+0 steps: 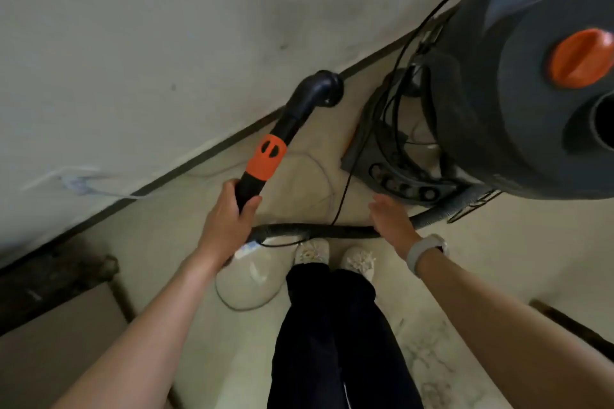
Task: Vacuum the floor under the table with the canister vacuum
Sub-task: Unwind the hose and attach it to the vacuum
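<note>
My left hand [229, 216] grips the black handle of the vacuum hose, just below its orange collar [266, 156]. The curved black hose end [314, 91] points up toward the wall. The ribbed grey hose [312, 231] runs across the floor in front of my shoes to the dark canister vacuum [518, 83] at the upper right, which has an orange knob [579, 58] on top. My right hand [392, 217] hovers open over the hose near the canister's wheeled base [398, 173], holding nothing.
A white wall [133, 43] with a dark skirting line runs diagonally on the left. A thin black power cord [345, 189] loops beside the canister. A clear plastic bag [249, 282] lies by my left shoe. A dark ledge [50, 279] sits at the lower left.
</note>
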Available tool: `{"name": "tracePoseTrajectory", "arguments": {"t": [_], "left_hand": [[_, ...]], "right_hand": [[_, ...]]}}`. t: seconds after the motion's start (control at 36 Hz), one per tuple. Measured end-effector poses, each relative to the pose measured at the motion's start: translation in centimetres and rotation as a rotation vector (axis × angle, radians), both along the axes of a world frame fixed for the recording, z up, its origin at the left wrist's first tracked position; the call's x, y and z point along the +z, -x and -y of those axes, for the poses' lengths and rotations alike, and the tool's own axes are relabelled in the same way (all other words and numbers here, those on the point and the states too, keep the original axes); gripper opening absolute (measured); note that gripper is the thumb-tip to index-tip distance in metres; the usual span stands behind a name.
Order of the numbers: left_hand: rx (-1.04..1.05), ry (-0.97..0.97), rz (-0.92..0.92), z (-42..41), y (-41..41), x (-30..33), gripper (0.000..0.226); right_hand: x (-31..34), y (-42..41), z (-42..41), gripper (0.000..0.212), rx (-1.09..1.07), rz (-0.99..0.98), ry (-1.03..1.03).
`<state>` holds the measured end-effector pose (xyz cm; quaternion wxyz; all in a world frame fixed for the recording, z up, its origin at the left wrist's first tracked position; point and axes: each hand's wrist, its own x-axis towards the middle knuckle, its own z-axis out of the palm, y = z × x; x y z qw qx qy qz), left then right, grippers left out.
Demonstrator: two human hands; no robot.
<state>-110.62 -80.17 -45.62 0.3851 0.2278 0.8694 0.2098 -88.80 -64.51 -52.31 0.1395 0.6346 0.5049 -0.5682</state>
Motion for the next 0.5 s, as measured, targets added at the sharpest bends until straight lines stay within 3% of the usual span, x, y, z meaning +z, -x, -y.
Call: {"name": "tracePoseTrajectory", "arguments": {"t": [0.06, 0.28, 0.5], "left_hand": [[-0.046, 0.010, -0.040, 0.0, -0.3, -1.1, 0.036], [-0.048, 0.028, -0.240, -2.0, 0.3, -7.4, 0.044], [-0.229, 0.170, -0.365, -1.7, -0.3, -15.1, 0.048]], "right_hand": [[-2.8, 0.1, -0.2, 0.041, 0.090, 0.036, -0.004], [-14.8, 0.0, -0.3, 0.042, 0.045, 0.083, 0.100], [-22.7, 0.8, 3.4, 0.052, -0.288, 0.120, 0.307]]}}
